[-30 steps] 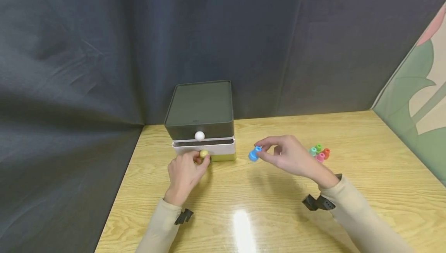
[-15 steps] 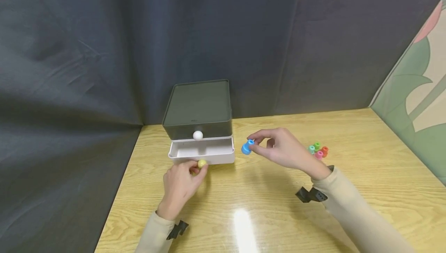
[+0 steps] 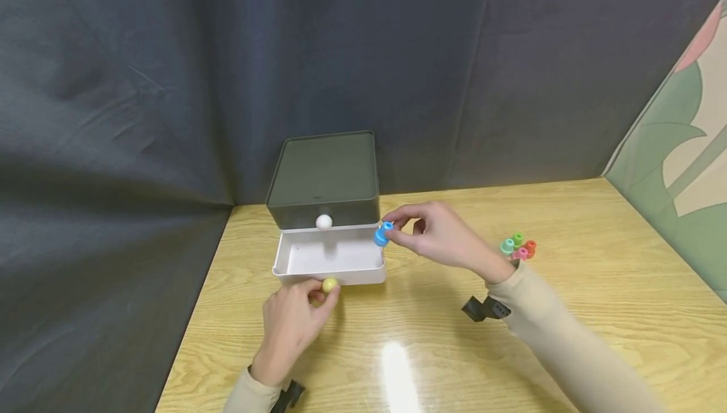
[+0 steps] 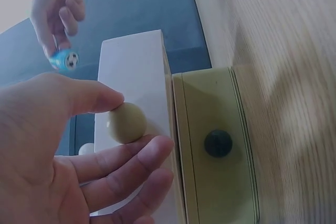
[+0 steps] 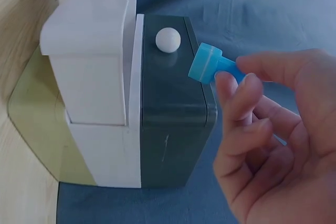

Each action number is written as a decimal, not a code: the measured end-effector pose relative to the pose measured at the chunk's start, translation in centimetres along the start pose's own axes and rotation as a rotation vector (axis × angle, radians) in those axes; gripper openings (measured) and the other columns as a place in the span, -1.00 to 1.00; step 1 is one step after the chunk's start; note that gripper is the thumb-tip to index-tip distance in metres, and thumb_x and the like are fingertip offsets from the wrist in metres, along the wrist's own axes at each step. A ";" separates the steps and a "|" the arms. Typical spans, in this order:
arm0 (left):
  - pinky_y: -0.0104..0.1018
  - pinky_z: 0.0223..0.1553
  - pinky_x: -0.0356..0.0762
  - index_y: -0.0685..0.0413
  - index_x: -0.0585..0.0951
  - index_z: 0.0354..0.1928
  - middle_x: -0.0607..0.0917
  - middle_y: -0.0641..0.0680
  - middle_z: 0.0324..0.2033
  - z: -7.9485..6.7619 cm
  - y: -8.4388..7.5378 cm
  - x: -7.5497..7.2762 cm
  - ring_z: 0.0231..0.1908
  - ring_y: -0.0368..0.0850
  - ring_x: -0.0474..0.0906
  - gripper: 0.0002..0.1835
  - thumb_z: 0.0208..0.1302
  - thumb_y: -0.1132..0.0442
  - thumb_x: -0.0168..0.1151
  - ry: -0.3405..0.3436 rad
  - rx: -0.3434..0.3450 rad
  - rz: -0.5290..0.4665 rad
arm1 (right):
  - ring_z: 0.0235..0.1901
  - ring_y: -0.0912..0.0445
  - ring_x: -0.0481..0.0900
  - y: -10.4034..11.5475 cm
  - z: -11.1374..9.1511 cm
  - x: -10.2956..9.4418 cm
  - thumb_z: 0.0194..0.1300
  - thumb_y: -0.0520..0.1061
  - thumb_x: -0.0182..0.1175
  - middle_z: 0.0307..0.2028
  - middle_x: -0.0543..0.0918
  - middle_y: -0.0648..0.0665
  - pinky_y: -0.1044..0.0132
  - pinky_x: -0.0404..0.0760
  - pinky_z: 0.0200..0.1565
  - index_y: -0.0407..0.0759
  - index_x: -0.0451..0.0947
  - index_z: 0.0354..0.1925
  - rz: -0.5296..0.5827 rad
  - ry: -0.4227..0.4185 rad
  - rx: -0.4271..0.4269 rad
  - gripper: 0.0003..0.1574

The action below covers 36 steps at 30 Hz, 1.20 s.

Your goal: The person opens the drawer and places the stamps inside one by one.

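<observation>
A small drawer cabinet (image 3: 324, 170) stands on the table, its white middle drawer (image 3: 341, 256) pulled out. My left hand (image 3: 292, 319) pinches that drawer's round yellow knob (image 4: 127, 123) between thumb and fingers. My right hand (image 3: 440, 236) pinches a blue toy stamp (image 3: 383, 234) by its narrow end, over the drawer's right side. The stamp's wide end carries a football picture in the left wrist view. In the right wrist view the stamp (image 5: 206, 63) is held near the dark top drawer with its white knob (image 5: 168, 40).
Several stamps of the same shape, including a green stamp (image 3: 517, 239) and a red stamp (image 3: 531, 248), stand grouped to the right on the wooden table (image 3: 454, 350). The yellow bottom drawer (image 4: 212, 103) is closed. A dark curtain (image 3: 426, 72) hangs behind.
The white drawer has slid out toward the person, with the left hand on its knob. The right hand has carried the blue stamp leftward to the drawer.
</observation>
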<state>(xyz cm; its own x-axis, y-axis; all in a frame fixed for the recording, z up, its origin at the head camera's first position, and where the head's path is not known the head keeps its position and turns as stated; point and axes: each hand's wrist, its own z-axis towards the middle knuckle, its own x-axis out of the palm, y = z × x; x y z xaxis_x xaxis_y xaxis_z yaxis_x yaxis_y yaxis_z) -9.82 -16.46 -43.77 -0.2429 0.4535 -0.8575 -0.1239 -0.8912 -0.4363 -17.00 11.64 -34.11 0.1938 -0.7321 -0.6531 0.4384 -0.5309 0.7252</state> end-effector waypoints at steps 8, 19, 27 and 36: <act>-0.27 -0.47 0.45 -0.20 0.82 -0.33 0.77 -0.21 -0.46 -0.8 -0.2 -1.1 -0.46 -0.23 0.63 -0.57 0.37 -0.35 0.30 0.119 -0.064 0.036 | -0.65 0.19 0.38 0.9 1.5 1.8 0.41 0.00 0.42 -0.31 0.78 0.08 0.37 0.33 -0.56 -0.01 0.84 -0.03 0.036 0.038 -0.024 -0.78; -0.51 -0.31 0.49 0.04 0.85 -0.11 0.84 0.01 -0.29 1.6 3.0 -4.6 -0.30 -0.21 0.68 -0.86 0.44 0.19 0.39 -0.279 -0.061 -0.360 | -0.49 0.18 0.59 1.0 3.5 5.1 0.40 -0.09 0.42 -0.32 0.78 -0.01 0.38 0.52 -0.43 -0.18 0.80 0.00 0.096 0.128 -0.026 -0.72; -0.10 0.10 0.63 0.18 0.53 0.47 0.59 0.26 0.40 2.6 5.9 -2.3 0.25 0.21 0.60 -0.54 0.67 0.18 0.06 -0.124 -0.149 -0.455 | -0.44 0.23 0.62 0.8 4.8 7.4 0.40 -0.11 0.42 -0.33 0.79 -0.01 0.39 0.62 -0.34 -0.24 0.79 0.02 0.060 0.166 -0.045 -0.70; -0.02 0.15 0.61 0.16 0.47 0.53 0.56 0.22 0.45 2.9 6.6 -1.2 0.22 0.20 0.66 -0.52 0.70 0.23 -0.07 -0.064 -0.166 -0.479 | -0.56 0.04 0.75 0.7 5.9 9.7 0.39 -0.17 0.42 -0.36 0.80 -0.04 0.42 0.66 -0.36 -0.25 0.80 -0.02 0.079 0.197 -0.031 -0.76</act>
<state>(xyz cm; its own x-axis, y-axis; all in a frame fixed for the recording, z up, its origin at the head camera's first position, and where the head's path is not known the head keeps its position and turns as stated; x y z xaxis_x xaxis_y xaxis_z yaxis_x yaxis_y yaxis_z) -13.09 -22.84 -44.85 -0.2557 0.8055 -0.5346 -0.0825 -0.5692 -0.8181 -20.01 1.63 -38.66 0.3947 -0.6719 -0.6267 0.4410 -0.4599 0.7707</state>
